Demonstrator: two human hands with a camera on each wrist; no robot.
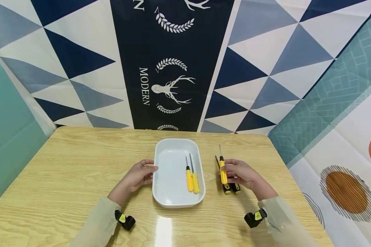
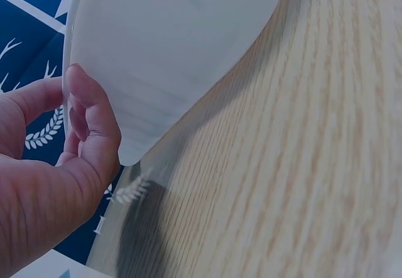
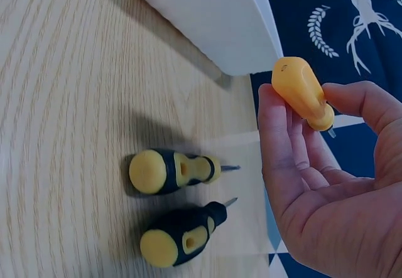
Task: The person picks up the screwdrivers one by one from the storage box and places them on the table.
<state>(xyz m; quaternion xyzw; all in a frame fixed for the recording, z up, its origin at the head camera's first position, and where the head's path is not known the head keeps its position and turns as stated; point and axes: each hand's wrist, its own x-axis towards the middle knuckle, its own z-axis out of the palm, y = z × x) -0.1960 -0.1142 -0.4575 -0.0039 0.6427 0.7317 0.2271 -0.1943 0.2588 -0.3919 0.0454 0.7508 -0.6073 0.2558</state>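
Observation:
A white tray (image 1: pixel 170 197) sits on the table, and two yellow-handled screwdrivers (image 1: pixel 189 180) lie side by side along its right part. My left hand (image 1: pixel 141 175) pinches the tray's left rim; the left wrist view shows the thumb and fingers on the tray wall (image 2: pixel 169 58). To the right of the tray, my right hand (image 1: pixel 239 174) holds a yellow screwdriver (image 3: pixel 298 90) by its handle between thumb and fingers, above the table, its shaft pointing away. Beneath it lie two black-and-yellow screwdrivers (image 3: pixel 179 171), partly hidden by the hand in the head view.
The wood-grain table (image 1: pixel 89 161) ends at a patterned cloth backdrop (image 1: pixel 170 44). Another patterned cloth (image 1: pixel 343 192) hangs at the right and a teal one (image 1: pixel 9 127) at the left. Black cameras (image 1: pixel 125 220) are strapped on both wrists.

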